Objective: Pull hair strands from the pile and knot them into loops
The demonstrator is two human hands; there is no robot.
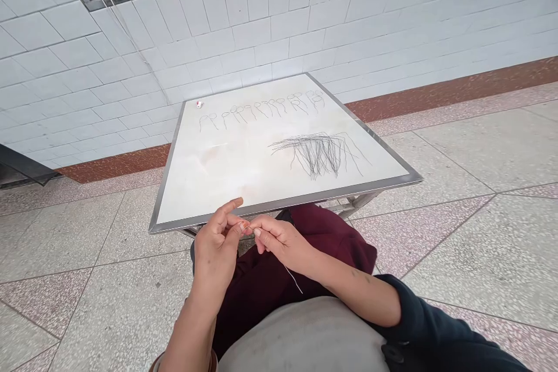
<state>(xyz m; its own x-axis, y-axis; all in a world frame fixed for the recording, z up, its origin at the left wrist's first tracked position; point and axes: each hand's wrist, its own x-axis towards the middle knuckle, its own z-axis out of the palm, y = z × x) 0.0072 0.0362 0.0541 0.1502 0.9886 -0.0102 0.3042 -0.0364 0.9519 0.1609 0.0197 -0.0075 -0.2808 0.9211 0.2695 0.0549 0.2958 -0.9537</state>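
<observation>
Grip: left hand (220, 247) and right hand (283, 242), each pinched closed, thumb to finger, seemingly on one thin wire (294, 280); exact contact partly hidden. Wire: at the meeting fingertips, loose end hanging below the right hand, over the lap (265, 290), short of the table (226, 157). Hazards, as judged: slippage, should either narrow pinch slacken; kinking, from uneven twisting. Pose: left forearm (196, 319) steep, one finger raised; right forearm (357, 285) slanting in from lower right.
</observation>
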